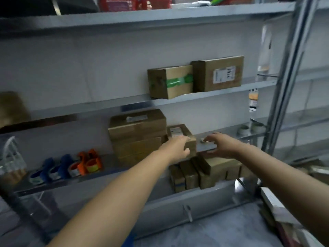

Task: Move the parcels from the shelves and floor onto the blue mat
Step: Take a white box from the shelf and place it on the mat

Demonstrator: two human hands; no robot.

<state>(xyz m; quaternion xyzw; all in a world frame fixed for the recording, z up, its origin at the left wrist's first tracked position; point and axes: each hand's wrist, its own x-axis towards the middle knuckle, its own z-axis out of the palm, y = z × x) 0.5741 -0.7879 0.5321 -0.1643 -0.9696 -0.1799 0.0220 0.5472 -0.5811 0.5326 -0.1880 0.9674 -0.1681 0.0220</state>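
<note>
On the steel shelf, small brown white-labelled parcel gripped by left hand; right hand spread-fingered just beside.

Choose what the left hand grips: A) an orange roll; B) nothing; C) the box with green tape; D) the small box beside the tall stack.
D: the left hand curls its fingers round the small box next to the tall stack.

Grey metal shelves run in tiers across a plain white wall, their front edges catching soft, even light. A slanted steel upright frames the right side, with a second shelving unit beyond it. Below lies a mottled grey floor.
</note>
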